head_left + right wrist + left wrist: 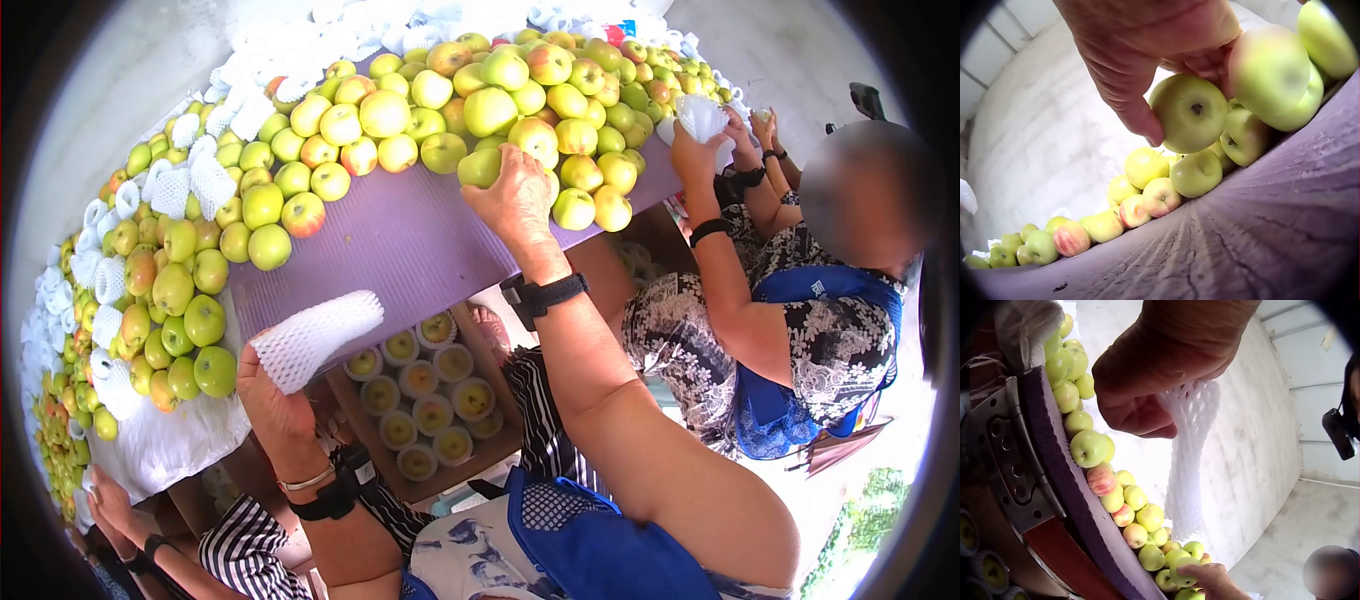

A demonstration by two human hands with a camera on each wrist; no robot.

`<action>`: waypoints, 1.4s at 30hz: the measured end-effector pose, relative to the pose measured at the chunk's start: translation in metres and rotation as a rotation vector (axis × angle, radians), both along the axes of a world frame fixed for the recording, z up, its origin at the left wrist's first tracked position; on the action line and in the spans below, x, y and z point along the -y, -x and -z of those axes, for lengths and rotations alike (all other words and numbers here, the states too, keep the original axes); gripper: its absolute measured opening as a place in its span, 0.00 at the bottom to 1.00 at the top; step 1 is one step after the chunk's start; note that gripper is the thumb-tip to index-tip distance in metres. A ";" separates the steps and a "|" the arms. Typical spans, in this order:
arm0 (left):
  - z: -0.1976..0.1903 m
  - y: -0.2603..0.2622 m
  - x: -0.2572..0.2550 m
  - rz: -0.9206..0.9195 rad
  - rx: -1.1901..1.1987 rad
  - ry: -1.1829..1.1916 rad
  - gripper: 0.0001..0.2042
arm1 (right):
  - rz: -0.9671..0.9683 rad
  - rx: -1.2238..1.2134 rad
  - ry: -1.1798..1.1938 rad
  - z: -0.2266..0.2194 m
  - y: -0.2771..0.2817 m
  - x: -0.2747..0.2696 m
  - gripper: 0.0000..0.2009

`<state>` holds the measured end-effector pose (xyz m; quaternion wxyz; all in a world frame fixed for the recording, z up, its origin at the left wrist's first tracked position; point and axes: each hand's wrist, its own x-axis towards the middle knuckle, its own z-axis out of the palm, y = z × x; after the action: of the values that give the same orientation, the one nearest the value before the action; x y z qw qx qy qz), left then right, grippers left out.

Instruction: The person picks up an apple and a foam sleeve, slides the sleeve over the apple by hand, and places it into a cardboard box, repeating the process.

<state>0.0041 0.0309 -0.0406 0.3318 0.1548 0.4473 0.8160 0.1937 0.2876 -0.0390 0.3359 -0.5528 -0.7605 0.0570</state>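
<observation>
My left hand point(275, 405) holds a white foam fruit net point(318, 340) by one end, pinched between thumb and fingers; the net sticks out over the front edge of the purple-covered table point(370, 240). In the left wrist view the same foam net point(1190, 462) hangs loose from the fingers. My right hand point(517, 200) reaches to the heap of apples point(385, 113) and grips a green apple point(1188, 114), thumb on one side and fingers on the other. Other apples lie against and behind it.
Below the table edge stands a cardboard box point(510, 440) with several net-wrapped apples. More foam nets point(170, 190) lie on the left heap. At the right, another person point(740, 330) holds a foam net point(700, 118). Another person's hand point(115, 505) is at the lower left.
</observation>
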 end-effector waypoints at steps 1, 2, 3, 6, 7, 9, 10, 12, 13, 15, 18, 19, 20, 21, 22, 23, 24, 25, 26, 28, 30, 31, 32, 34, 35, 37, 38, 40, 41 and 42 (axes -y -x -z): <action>-0.001 0.000 0.000 0.005 -0.003 -0.009 0.07 | 0.001 0.000 0.004 -0.001 0.000 0.000 0.27; -0.002 -0.001 0.000 0.010 -0.005 -0.018 0.07 | -0.002 0.000 0.012 -0.001 0.000 0.000 0.28; -0.002 -0.001 -0.001 0.008 -0.037 0.005 0.07 | -0.006 0.000 0.020 -0.001 0.000 0.000 0.28; 0.003 0.000 -0.001 -0.023 -0.089 0.051 0.08 | -0.115 -0.225 0.148 -0.004 0.001 0.003 0.30; 0.008 0.002 -0.002 -0.040 -0.081 0.049 0.08 | -0.169 -0.340 0.214 -0.009 0.004 0.007 0.31; 0.008 0.003 -0.003 -0.087 -0.090 0.049 0.09 | -0.346 -0.704 0.493 -0.013 0.006 0.014 0.30; 0.006 0.001 -0.005 -0.119 -0.104 0.054 0.08 | -0.450 -0.898 0.615 -0.007 0.007 0.014 0.29; -0.001 -0.004 -0.007 -0.153 -0.171 0.061 0.08 | -0.642 -1.174 0.860 0.000 0.009 0.015 0.25; -0.004 -0.007 -0.009 -0.168 -0.162 0.071 0.08 | -0.703 -1.288 0.953 0.001 0.011 0.018 0.24; -0.008 -0.009 -0.011 -0.208 -0.144 0.097 0.08 | -0.819 -1.514 1.158 0.002 0.018 0.026 0.22; -0.001 -0.008 -0.015 -0.257 -0.186 0.144 0.08 | -1.013 -1.655 1.295 -0.011 0.034 0.048 0.21; -0.002 -0.007 -0.015 -0.256 -0.200 0.173 0.07 | -1.036 -1.651 1.298 -0.018 0.038 0.057 0.22; 0.002 -0.002 -0.013 -0.210 -0.227 0.112 0.06 | -1.082 -1.602 1.319 -0.020 0.040 0.062 0.22; 0.005 0.000 -0.014 -0.237 -0.244 0.113 0.06 | -1.128 -1.550 1.337 -0.021 0.042 0.065 0.23; 0.008 0.001 -0.018 -0.263 -0.261 0.113 0.05 | -1.172 -1.498 1.351 -0.021 0.044 0.069 0.23; 0.008 0.000 -0.022 -0.287 -0.277 0.113 0.05 | -1.181 -1.456 1.360 -0.019 0.046 0.073 0.23; 0.002 -0.003 -0.025 -0.306 -0.260 0.130 0.05 | -1.189 -1.413 1.367 -0.018 0.048 0.079 0.24; 0.002 -0.002 -0.027 -0.321 -0.272 0.152 0.05 | -1.196 -1.370 1.374 -0.019 0.050 0.086 0.24; 0.002 -0.001 -0.028 -0.334 -0.284 0.174 0.05 | -1.170 -1.330 1.411 -0.022 0.048 0.093 0.26; 0.003 0.001 -0.029 -0.351 -0.292 0.229 0.06 | -1.195 -1.215 1.414 -0.029 0.051 0.108 0.28; 0.003 0.002 -0.030 -0.357 -0.285 0.292 0.07 | -1.209 -1.110 1.463 -0.031 0.051 0.113 0.31; 0.004 0.003 -0.030 -0.347 -0.296 0.315 0.06 | -1.211 -1.099 1.453 -0.032 0.051 0.116 0.31; 0.006 0.003 -0.031 -0.336 -0.308 0.336 0.06 | -1.213 -1.089 1.441 -0.033 0.052 0.120 0.31; 0.008 0.002 -0.033 -0.326 -0.320 0.337 0.06 | -1.206 -1.081 1.415 -0.034 0.052 0.122 0.31; 0.008 0.000 -0.035 -0.327 -0.321 0.316 0.06 | -1.199 -1.081 1.401 -0.035 0.052 0.122 0.31; 0.008 -0.002 -0.036 -0.326 -0.350 0.313 0.06 | -1.177 -1.094 1.386 -0.037 0.051 0.121 0.30; 0.008 -0.002 -0.035 -0.323 -0.377 0.331 0.06 | -1.164 -1.105 1.385 -0.038 0.050 0.121 0.30; 0.008 -0.003 -0.035 -0.314 -0.414 0.343 0.06 | -1.162 -1.103 1.383 -0.038 0.049 0.120 0.29; 0.010 -0.003 -0.036 -0.306 -0.422 0.336 0.06 | -1.173 -1.089 1.381 -0.037 0.048 0.119 0.29; 0.011 -0.003 -0.037 -0.297 -0.431 0.328 0.05 | -1.185 -1.075 1.376 -0.037 0.047 0.118 0.29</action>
<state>0.0073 0.0680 -0.0512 0.1269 0.2014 0.6508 0.7210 0.1469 0.1697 -0.0020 0.1614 -0.0664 -0.4639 0.8685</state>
